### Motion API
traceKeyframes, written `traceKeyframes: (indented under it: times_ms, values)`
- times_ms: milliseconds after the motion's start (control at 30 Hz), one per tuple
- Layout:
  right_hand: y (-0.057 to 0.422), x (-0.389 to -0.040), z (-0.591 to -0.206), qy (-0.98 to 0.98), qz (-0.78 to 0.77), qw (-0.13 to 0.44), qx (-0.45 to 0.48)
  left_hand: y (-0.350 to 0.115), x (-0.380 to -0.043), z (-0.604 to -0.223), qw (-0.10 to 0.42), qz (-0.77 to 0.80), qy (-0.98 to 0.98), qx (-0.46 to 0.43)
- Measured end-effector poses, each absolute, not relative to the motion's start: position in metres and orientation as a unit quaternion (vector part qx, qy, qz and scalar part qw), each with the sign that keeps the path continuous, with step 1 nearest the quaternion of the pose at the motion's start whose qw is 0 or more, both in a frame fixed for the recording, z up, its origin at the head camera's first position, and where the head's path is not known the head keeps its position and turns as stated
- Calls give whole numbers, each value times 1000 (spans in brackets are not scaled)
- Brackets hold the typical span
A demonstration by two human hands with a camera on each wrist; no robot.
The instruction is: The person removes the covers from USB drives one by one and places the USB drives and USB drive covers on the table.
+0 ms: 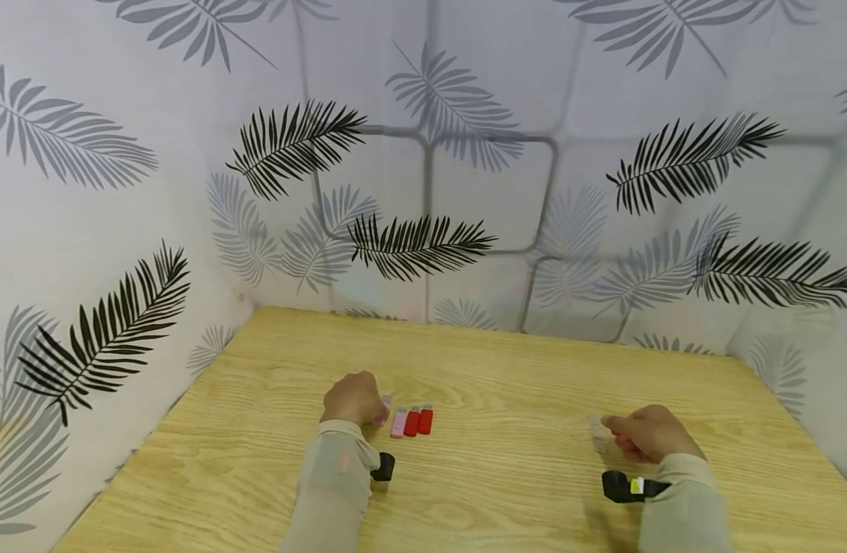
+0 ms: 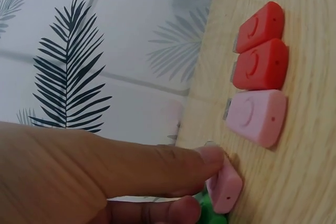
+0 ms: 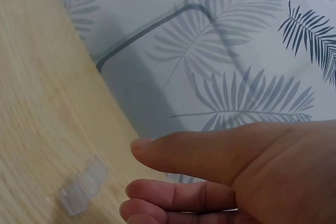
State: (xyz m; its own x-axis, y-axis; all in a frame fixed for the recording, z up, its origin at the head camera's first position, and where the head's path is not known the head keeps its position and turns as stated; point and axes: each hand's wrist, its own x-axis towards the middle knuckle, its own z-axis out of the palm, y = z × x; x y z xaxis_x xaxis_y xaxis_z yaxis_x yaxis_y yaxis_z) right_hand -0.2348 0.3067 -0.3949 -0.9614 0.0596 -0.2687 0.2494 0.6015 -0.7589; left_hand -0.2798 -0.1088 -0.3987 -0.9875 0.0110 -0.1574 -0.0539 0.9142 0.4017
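Observation:
My left hand (image 1: 352, 398) pinches a pink USB stick (image 2: 229, 186) at the left end of a short row on the table. The thumb lies across its top, near the metal plug. Part of a green piece (image 2: 211, 213) shows under the fingers, mostly hidden. To the right lie another pink USB stick (image 1: 398, 424) and two red USB sticks (image 1: 412, 422), side by side with plugs facing away. My right hand (image 1: 650, 434), thumb extended and fingers loosely bent, holds nothing. Just left of it lie small clear plastic pieces (image 3: 83, 186).
The wooden table (image 1: 506, 445) carries both groups, with a wide stretch of bare wood between them. Its back edge meets a leaf-patterned curtain (image 1: 478, 192), which also hangs along the left side. Each wrist wears a black camera (image 1: 383, 467).

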Motion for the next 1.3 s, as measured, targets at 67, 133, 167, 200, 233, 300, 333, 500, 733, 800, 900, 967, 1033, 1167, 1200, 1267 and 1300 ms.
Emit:
traceKeyframes:
  times_ms: [67, 133, 167, 200, 233, 300, 333, 500, 733, 800, 900, 967, 1033, 1167, 1200, 1267, 1300]
  values:
    - [307, -236, -393, 885, -445, 107, 84, -108, -280, -400, 78, 206, 975, -12]
    - [306, -236, -390, 887, -443, 104, 80, -106, -281, -401, 75, 205, 976, -16]
    - [306, -236, -389, 888, -442, 102, 76, -106, -281, -402, 71, 203, 976, -18]
    - [306, -236, -388, 888, -442, 101, 73, -105, -282, -402, 68, 201, 977, -22]
    - [305, -236, -387, 888, -442, 101, 70, -105, -282, -403, 65, 198, 978, -26]
    - [304, -236, -385, 889, -442, 100, 64, -103, -282, -404, 58, 188, 980, -34]
    - [303, -236, -383, 889, -443, 102, 62, -103, -282, -404, 55, 184, 981, -39]
    - [297, -237, -380, 890, -441, 105, 58, -101, -284, -403, 60, 169, 983, -44]
    - [289, -237, -374, 903, -417, 98, 43, -99, -282, -405, 50, 169, 983, -44]
    - [286, -237, -370, 909, -404, 92, 36, -98, -281, -402, 44, 174, 983, -37]
    - [279, -237, -362, 919, -384, 87, 13, -97, -276, -395, 33, 184, 982, -30]
    - [270, -238, -356, 924, -373, 81, -9, -98, -274, -387, 21, 193, 981, -21]
    - [261, -238, -351, 928, -363, 71, -33, -99, -271, -377, 4, 209, 978, -5]
    - [245, -236, -345, 934, -349, 45, -65, -100, -266, -361, -27, 256, 965, 44]
    - [242, -236, -344, 935, -345, 38, -70, -100, -265, -358, -29, 267, 962, 54]
    - [235, -234, -341, 938, -338, 28, -80, -99, -262, -352, -35, 286, 955, 72]
    - [232, -233, -340, 938, -334, 21, -85, -98, -261, -350, -39, 294, 952, 79]
